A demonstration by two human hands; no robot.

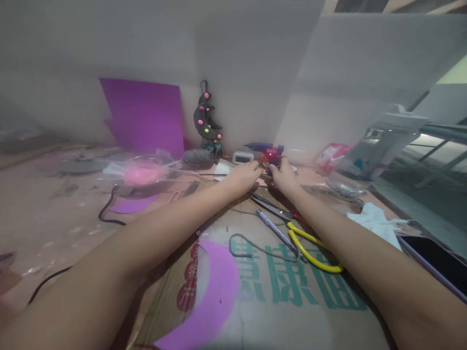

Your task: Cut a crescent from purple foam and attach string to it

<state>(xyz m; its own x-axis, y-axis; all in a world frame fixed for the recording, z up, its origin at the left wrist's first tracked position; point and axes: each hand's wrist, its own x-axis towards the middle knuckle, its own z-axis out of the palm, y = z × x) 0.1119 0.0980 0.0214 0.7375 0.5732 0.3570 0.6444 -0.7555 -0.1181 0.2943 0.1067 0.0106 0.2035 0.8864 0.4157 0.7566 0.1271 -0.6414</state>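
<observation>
My right hand [285, 179] is closed around the blue glue gun [273, 151] at the back of the work area; a small red light glows on the gun. Just left of it, my left hand [243, 177] reaches out with its fingers extended towards the gun, partly blurred. Whether they touch it is unclear. Below the hands lie scissors [314, 253] with yellow handles and a purple pen [277, 229], beside a loose grey cord [255, 247]. A purple paper crescent [222, 291] rests flat on the printed cardboard [277, 321] in front of me.
Against the wall stand a purple sheet [146, 116] and a dark crescent ornament [205, 119] with coloured dots. Grey yarn [198, 158] and a small white digital display [242, 157] sit nearby. On the right are a clear plastic container [368, 150], white cloth [375, 221] and phone [438, 265].
</observation>
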